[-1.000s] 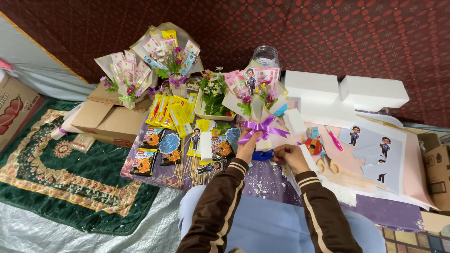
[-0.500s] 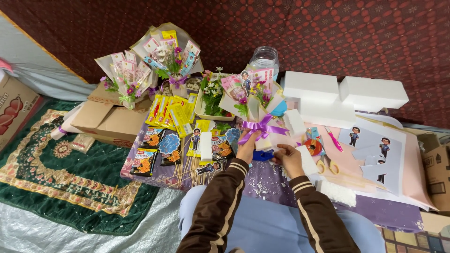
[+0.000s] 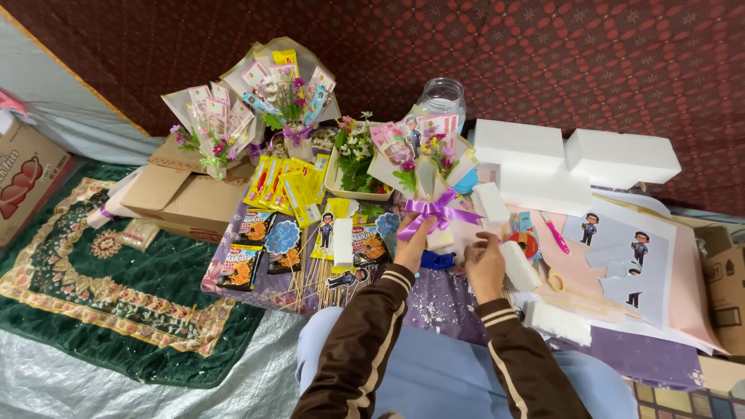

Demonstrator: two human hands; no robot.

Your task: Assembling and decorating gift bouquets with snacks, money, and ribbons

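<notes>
A small bouquet [image 3: 423, 167] wrapped in pale paper and tied with a purple ribbon [image 3: 437, 211] is held upright near the centre of the frame. Its long axis runs nearly vertical, tilted slightly to the left, with the flowers and paper cut-outs fanned toward the top and the narrow stem end pointing down. The stem end is gripped from below by the left hand [image 3: 411, 242], its fingers closed around the base just under the bow. The right hand [image 3: 486, 268] is seen just to the right and lower, loosely curled with fingertips down on the purple cloth [image 3: 446, 299] beside a white foam block [image 3: 518, 265]; whether anything is pinched in it cannot be told.

Two finished bouquets [image 3: 256, 109] are stood on a cardboard box [image 3: 182, 198] at upper left, with yellow snack packets [image 3: 283, 182] beside them. Larger white foam slabs [image 3: 574, 159] and a sheet of cartoon figures [image 3: 628, 256] are laid at right.

Compared with half a second earlier, the bouquet is kept in the same spot and at the same tilt, while the right hand has been drawn back from the ribbon and lowered toward the foam block.
</notes>
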